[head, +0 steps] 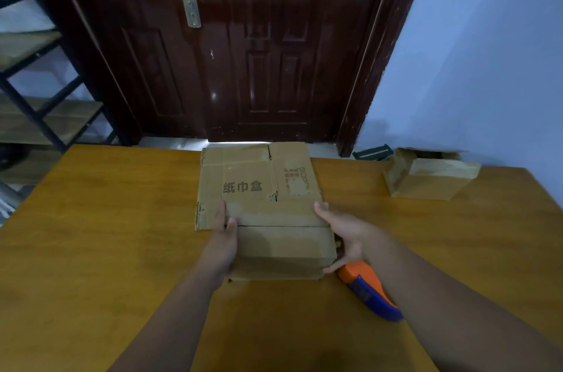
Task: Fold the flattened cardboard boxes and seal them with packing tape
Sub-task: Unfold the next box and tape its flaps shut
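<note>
**Box 2 squared up, seam not visibly taped**

Left hand grips the near-left edge of the folded box, thumb hooked over the top face and fingers along the side. Right hand lies flat against the opposite side, thumb stretched along the top edge, fingers spread and not curled. The box stands between the two palms on the wooden table. Its top flaps are down and meet at a seam. I cannot make out fresh tape across it.

Just beyond the fingertips lies a flattened carton, printed, not yet erected. The tape dispenser, orange and blue, rests untouched just under the right wrist. Well off past the right hand sits another assembled box.

Judgement: about midway. One box looks assembled, one is folded and awaiting tape, and one is left to fold and seal.
</note>
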